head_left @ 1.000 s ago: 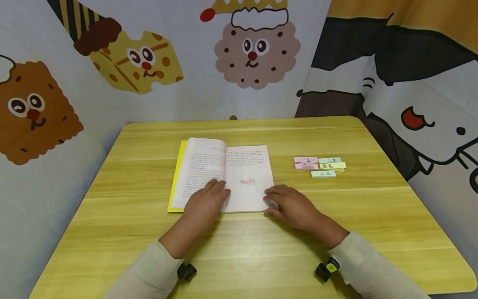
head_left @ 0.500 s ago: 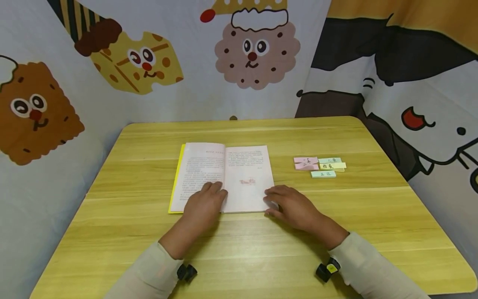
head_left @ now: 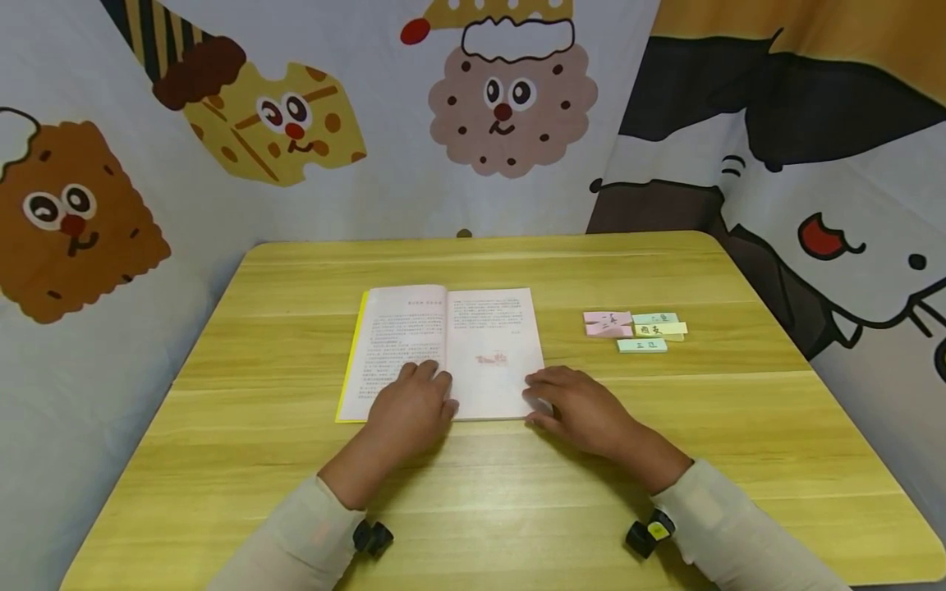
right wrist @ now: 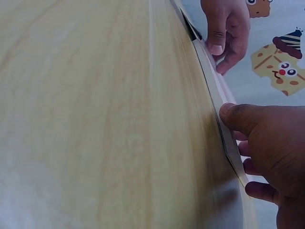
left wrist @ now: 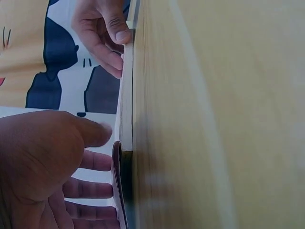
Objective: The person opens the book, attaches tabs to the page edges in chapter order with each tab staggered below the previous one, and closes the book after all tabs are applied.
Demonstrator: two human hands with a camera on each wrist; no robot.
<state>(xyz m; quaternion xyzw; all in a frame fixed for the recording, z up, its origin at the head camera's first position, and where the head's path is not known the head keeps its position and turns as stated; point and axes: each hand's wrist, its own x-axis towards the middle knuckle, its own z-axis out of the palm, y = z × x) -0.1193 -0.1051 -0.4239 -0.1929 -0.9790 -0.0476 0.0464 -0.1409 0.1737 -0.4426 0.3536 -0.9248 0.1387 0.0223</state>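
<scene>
An open book (head_left: 491, 328) with printed text lies on the table, a strip of its yellow cover showing along the left edge. My left hand (head_left: 411, 408) rests on the lower part of the left page beside the spine. In the left wrist view, the fingers of that hand (left wrist: 90, 188) reach out straight over the page, and the thumb points across towards the other page. At the lower right corner my right hand (head_left: 580, 408) holds the book, fingers bent over the right edge. The right wrist view shows its thumb (right wrist: 233, 114) against the front edge of the pages.
Several paper labels with handwriting, among them a pink one (head_left: 608, 324), a yellow one (head_left: 654, 329) and a green one (head_left: 641, 346), lie right of the book. The wooden table (head_left: 473, 501) has rounded corners. Behind it hangs a cartoon-printed curtain (head_left: 399, 205).
The left page has settled flatter, and less of the yellow cover shows beside it. My left hand has slid slightly right, its thumb now past the spine. My right hand stays at the corner.
</scene>
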